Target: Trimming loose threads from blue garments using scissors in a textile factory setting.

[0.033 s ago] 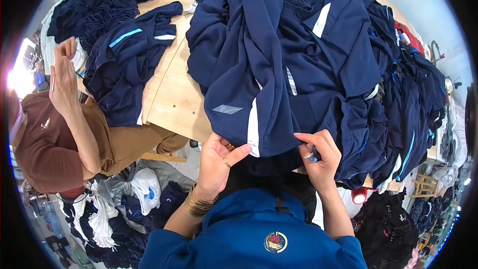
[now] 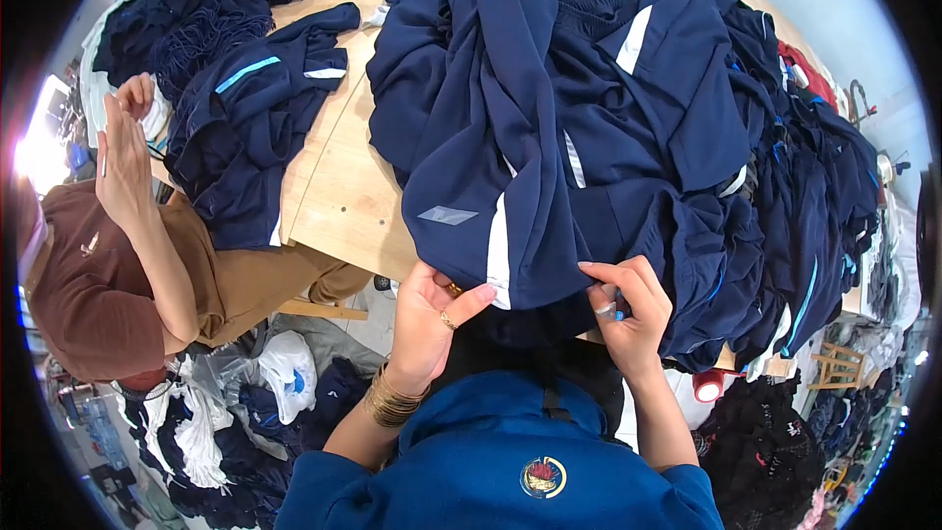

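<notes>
Pinching the near hem of a navy sports garment (image 2: 500, 177), the left hand (image 2: 427, 319) closes thumb over fingers on the fabric beside its white side stripe, with a ring on 1 finger and gold bangles (image 2: 391, 400) on the wrist. The right hand (image 2: 628, 309) curls shut on the same hem further right, and a small blue tool (image 2: 616, 314) peeks out between its fingers; what kind of tool cannot be told. The garment lies spread over the near edge of a wooden table (image 2: 339, 186), a grey patch on its front panel, draped across a heap of navy clothing (image 2: 746, 157) that fills the table's right side and spills over its right edge. To the left, a second navy garment with a light blue stripe (image 2: 250, 128) rests on the table, well apart from the held one. Beside it sits another person in a brown shirt (image 2: 88, 285), with both hands raised near the table's far left corner.
</notes>
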Demonstrator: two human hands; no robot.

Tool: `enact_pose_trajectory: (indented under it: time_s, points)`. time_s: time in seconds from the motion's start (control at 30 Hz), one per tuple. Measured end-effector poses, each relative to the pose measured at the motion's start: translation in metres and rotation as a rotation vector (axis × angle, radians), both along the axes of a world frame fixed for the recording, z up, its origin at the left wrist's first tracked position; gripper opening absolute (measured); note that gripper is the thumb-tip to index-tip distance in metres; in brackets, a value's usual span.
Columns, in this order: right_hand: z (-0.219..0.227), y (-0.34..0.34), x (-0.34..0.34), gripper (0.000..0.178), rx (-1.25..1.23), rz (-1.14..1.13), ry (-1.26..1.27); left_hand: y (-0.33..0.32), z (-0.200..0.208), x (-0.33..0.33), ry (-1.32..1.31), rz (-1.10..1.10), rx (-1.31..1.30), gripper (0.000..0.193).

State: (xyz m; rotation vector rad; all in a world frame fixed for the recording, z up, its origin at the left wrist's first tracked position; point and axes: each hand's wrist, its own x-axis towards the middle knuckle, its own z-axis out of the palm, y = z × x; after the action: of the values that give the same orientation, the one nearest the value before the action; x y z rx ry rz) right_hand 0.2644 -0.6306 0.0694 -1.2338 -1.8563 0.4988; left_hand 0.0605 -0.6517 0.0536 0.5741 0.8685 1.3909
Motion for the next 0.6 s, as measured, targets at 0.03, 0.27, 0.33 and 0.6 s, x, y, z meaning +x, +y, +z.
enact_pose_trajectory:
  time_s: [0.03, 0.27, 0.33, 0.6]
  points:
    - [-0.001, 0.0, -0.001, 0.033, -0.002, 0.0, 0.001, 0.0, 0.0, 0.0, 0.001, 0.0, -0.002, 0.049]
    - [-0.007, 0.003, -0.007, 0.043, 0.072, 0.047, -0.034, 0.002, 0.0, 0.003, 0.075, 0.068, -0.022, 0.051]
    - [-0.008, 0.003, -0.006, 0.044, 0.068, 0.061, -0.123, 0.003, 0.0, 0.002, 0.063, 0.078, -0.029, 0.05]
    - [-0.011, 0.004, -0.004, 0.039, 0.023, 0.074, -0.187, 0.003, -0.001, 0.002, 0.037, 0.122, -0.026, 0.047]
